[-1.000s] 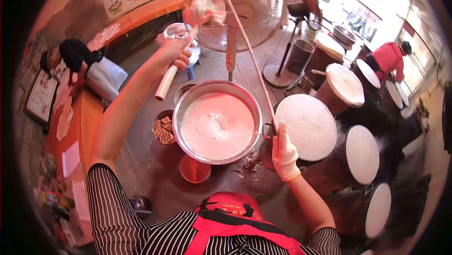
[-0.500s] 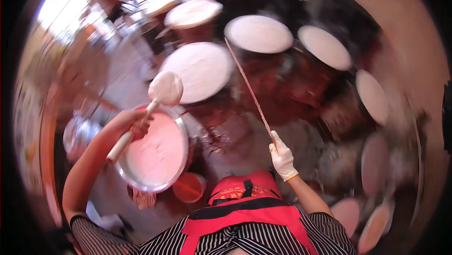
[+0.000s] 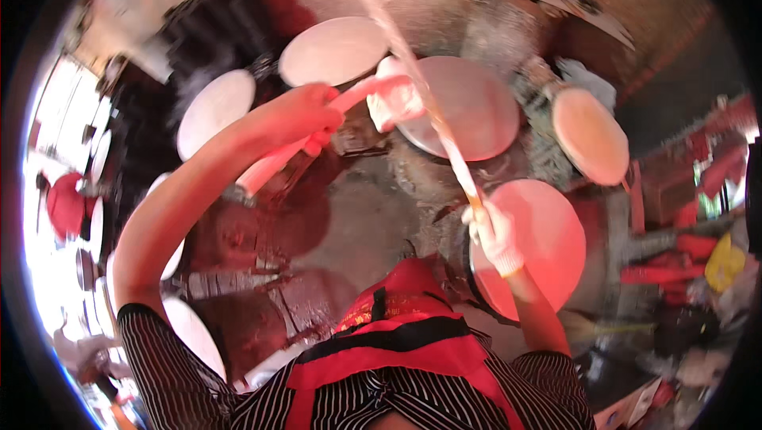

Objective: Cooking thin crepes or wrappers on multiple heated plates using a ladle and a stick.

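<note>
Well, a tight squeeze by the grey plate [image 3: 480,105]

From where I stand, the ladle [image 3: 389,109], its head coated in something white and pasty, shows at the plate's left edge; any tilt could drip onto the floor [image 3: 357,212] on the wearer's side of the plate. The long stick [image 3: 451,144] slants across the plate's left part, and a careless swing might knock the two together; whether they touch, I can't tell.

The left grip [image 3: 319,117] is wrapped round the ladle's handle, left of the plate, elbow bent. The gloved right grip [image 3: 492,232], on the plate's near side, clasps the stick's lower end.
</note>
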`<state>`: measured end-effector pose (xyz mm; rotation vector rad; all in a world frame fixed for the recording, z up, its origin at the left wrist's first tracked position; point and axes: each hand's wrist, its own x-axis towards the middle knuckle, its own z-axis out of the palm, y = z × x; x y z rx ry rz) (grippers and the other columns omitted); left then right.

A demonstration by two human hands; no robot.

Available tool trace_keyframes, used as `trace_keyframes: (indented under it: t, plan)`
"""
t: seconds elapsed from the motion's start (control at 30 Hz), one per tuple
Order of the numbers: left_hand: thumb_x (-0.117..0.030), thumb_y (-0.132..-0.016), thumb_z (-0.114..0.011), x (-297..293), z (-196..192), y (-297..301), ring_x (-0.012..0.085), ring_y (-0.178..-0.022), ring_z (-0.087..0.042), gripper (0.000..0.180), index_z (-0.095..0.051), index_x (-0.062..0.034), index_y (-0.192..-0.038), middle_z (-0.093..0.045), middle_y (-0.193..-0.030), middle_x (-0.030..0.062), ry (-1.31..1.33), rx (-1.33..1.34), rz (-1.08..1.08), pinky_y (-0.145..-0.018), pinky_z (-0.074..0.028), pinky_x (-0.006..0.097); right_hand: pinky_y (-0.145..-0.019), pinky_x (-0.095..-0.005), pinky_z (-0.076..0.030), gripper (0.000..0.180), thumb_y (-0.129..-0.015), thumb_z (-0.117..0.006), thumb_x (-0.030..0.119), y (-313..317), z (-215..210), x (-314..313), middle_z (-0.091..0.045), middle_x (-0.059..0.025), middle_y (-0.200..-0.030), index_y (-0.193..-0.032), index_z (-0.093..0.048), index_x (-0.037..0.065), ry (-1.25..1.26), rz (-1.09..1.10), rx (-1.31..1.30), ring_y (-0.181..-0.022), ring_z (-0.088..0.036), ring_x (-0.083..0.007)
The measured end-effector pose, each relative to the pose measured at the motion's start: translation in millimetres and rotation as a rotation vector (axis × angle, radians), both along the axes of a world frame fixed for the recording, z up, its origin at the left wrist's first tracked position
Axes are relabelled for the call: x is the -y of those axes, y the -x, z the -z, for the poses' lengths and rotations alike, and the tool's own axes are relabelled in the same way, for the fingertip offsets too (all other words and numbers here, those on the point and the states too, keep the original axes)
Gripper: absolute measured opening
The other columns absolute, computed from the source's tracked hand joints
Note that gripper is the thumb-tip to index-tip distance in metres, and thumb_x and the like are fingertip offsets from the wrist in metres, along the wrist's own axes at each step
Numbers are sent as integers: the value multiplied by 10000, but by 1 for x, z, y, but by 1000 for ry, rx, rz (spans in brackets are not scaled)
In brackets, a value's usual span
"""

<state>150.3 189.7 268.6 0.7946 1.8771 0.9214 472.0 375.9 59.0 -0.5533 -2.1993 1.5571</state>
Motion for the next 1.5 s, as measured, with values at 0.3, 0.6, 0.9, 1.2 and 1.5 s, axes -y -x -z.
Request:
trace_keyframes:
  t: [0.3, 0.6, 0.9, 1.2, 1.5]
  plan:
    - [-13, -786, -652, -222, 70, 10, 135, -600, -584, 293, -526, 7, -1050, -614, -815, 85, -152, -450, 383, -497, -453, 290, -545, -217, -448, 477, -1027, -479, 172, 34, -43, -89, -583, -10, -782, -1498, -403, 187, 142, 378, 55, -609, -512, -64]
    - [-22, -800, -641, -303, 226, -5, 141, -463, -547, 247, -493, 10, -995, -586, -669, 81, -280, 136, 105, -388, -415, 297, -472, -214, -378, 465, -1018, -506, 237, 66, 79, 0, -505, 40, -685, -1478, -442, 205, 813, 828, -119, -521, -444, -65]
    - [-176, -972, -596, -335, 191, 50, 125, -449, -534, 190, -515, -4, -966, -617, -669, 83, -651, 364, 159, -405, -396, 280, -670, -292, -469, 498, -1003, -521, 263, 182, 97, -18, -653, -53, -904, -1484, -423, 183, 52, 1203, 307, -736, -604, -153]
    - [-241, -936, -662, -245, 167, 155, 23, -433, -344, 280, -501, -144, -730, -436, -567, -80, -201, 582, 225, -392, -228, 220, -353, -217, -226, 479, -1023, -501, 311, 232, 79, 29, -301, 94, -581, -1489, -412, 244, 876, 1298, -462, -385, -272, -40]
    - [-202, -926, -663, -98, 237, 204, 53, -521, -484, 182, -604, -30, -926, -692, -800, 79, -37, 465, -83, -433, -335, 199, -362, -245, -234, 523, -1012, -514, 308, 289, 67, -51, -307, 69, -574, -1510, -358, 271, 828, 1080, -359, -393, -298, -59]
